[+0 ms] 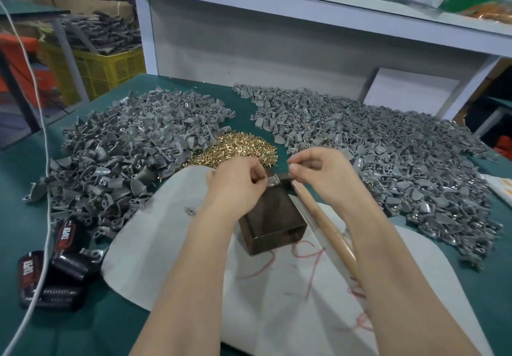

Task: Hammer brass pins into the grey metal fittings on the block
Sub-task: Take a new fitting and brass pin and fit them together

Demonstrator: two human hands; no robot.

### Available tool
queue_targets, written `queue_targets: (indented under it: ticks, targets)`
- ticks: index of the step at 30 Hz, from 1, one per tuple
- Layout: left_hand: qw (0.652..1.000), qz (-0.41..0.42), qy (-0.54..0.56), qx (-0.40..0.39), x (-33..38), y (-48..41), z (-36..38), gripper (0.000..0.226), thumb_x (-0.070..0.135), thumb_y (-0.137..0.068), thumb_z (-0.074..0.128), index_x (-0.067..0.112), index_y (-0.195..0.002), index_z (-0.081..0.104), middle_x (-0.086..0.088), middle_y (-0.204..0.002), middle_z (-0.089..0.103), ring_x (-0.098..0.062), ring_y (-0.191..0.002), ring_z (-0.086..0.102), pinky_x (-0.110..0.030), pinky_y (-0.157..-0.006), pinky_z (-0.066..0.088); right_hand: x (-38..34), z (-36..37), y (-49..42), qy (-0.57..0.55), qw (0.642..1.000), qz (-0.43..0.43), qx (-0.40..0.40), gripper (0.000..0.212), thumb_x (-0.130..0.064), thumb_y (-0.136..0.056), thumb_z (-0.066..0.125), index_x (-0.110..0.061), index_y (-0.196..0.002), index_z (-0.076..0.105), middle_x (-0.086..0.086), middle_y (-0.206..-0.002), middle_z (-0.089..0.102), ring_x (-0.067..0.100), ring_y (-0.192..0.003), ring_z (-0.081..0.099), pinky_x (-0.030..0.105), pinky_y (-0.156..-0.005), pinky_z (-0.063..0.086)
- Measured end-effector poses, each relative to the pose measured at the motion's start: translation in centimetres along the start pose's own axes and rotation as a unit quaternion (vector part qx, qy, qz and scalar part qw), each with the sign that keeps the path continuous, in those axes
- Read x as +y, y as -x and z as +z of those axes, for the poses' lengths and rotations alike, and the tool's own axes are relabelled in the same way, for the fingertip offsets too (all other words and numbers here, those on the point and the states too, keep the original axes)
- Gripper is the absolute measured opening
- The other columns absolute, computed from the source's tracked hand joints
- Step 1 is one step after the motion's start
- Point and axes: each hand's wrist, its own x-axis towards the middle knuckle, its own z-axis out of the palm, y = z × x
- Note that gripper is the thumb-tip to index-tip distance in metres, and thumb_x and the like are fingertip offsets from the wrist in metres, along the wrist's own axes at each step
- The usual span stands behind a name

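At the middle of the desk (97,328), on a white sheet (166,231): the dark block (273,217), with one grey metal fitting (271,181) resting on its far end. Pinched there by the left grip (238,181), thumb and fingers curled round it. Just beside, over the same far end: the right grip (315,174), thumb and forefinger closed to a pinch; too small to tell if pinching one of the brass pins (243,148) or nothing. Along the block's right side, lying ungripped on the sheet: the hammer (324,222).

Step in hand, as judged: setting a pin in the fitting ahead of the blow. Keep the fitting flat and steady on the block, stand the pin upright in its hole, start it by finger pressure, then clear the fingertips before reaching for the hammer. Strike squarely and lightly at first; otherwise risks a bent pin.

Long axis of the block: from the near edge toward the far edge, far end leaning slightly left. Hammer handle: far end by the fitting, butt toward the near right corner. Fitting's own heading too small to read.

Supply toward the far edge: the brass pins heaped between a left heap of fittings (133,145) and a right heap of fittings (388,150).
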Motion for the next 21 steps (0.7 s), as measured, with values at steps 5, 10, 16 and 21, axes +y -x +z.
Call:
queue_targets:
  ticks: [5, 10, 16, 21]
  targets:
    - [1.000, -0.005, -0.013, 0.008, 0.2, 0.2, -0.1, 0.017, 0.026, -0.085, 0.066, 0.031, -0.073, 0.055, 0.016, -0.071, 0.053, -0.019, -0.097, 0.059, -0.039, -0.093, 0.044, 0.3, 1.4, -0.3, 0.135, 0.989, -0.067, -0.003, 0.015, -0.011, -0.085, 0.066, -0.024, -0.078, 0.064, -0.008, -0.079, 0.064, 0.012, -0.081, 0.060, 0.027, -0.081, 0.048]
    - [1.000, 0.000, 0.001, 0.005, 0.0, 0.0, 0.1, 0.014, 0.026, -0.085, 0.068, 0.030, -0.078, 0.057, 0.012, -0.082, 0.058, -0.021, -0.099, 0.059, -0.041, -0.094, 0.044, -0.5, 2.4, -0.4, 0.262, 0.960, -0.100, -0.022, 0.006, -0.018, -0.088, 0.062, -0.018, -0.088, 0.068, -0.002, -0.089, 0.061, 0.016, -0.084, 0.056, 0.033, -0.081, 0.048]
    - [1.000, 0.005, -0.011, 0.006, 0.0, -0.1, 0.2, 0.011, 0.025, -0.086, 0.067, 0.029, -0.079, 0.059, 0.004, -0.083, 0.061, -0.028, -0.097, 0.059, -0.042, -0.090, 0.047, -1.9, 2.7, -0.7, 0.386, 0.915, -0.106, -0.046, 0.009, -0.014, -0.090, 0.059, -0.011, -0.096, 0.065, 0.009, -0.102, 0.061, 0.027, -0.097, 0.059, 0.033, -0.082, 0.048]
    - [0.999, 0.026, -0.030, 0.005, 0.3, -0.1, 0.0, 0.016, 0.017, -0.084, 0.062, 0.023, -0.070, 0.058, -0.007, -0.082, 0.065, -0.035, -0.090, 0.059, -0.038, -0.078, 0.049, -4.1, 3.3, -0.8, 0.485, 0.862, -0.124, -0.081, 0.013, 0.003, -0.084, 0.051, -0.009, -0.080, 0.046, 0.010, -0.083, 0.046, 0.030, -0.084, 0.056, 0.031, -0.065, 0.039]
